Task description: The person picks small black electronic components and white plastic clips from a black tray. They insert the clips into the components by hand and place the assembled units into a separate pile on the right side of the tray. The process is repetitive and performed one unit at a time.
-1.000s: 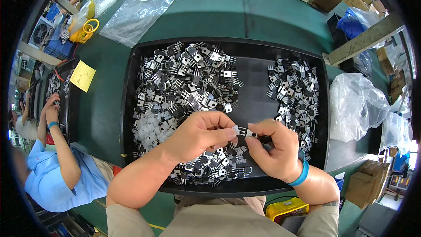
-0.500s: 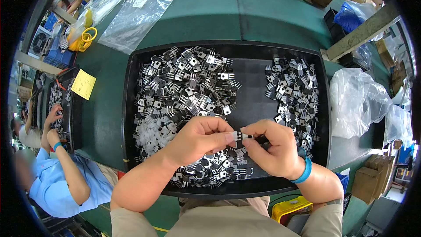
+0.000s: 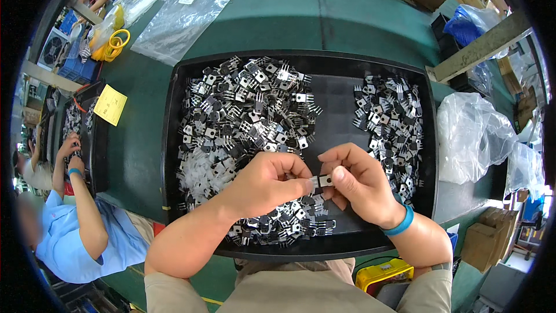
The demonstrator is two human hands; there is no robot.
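Between my hands is a small black transistor with a silver metal tab [image 3: 325, 180], pale at the end by my left fingers. My left hand [image 3: 272, 182] pinches that end between thumb and index finger. My right hand [image 3: 362, 185] has its fingers spread, the thumb at the right edge of the tab and other fingertips behind and below it. Under both hands lies a wide black tray [image 3: 425, 214]. A large heap of transistors [image 3: 249, 98] fills its left side, with a pile of translucent white pieces [image 3: 202, 168] beside my left forearm. A smaller transistor heap [image 3: 388, 116] lies along the right.
A clear plastic bag [image 3: 191, 11] lies behind the tray on the green table [image 3: 284, 14]. Crumpled plastic bags [image 3: 472, 133] and a metal post [image 3: 480, 49] stand at right. To the left, a co-worker in a blue shirt [image 3: 75, 226] reaches into another black tray [image 3: 99, 156].
My right fingers have loosened and spread from their pinch, uncovering the transistor's silver tab. My left hand keeps its pinch. The co-worker's arms have shifted slightly.
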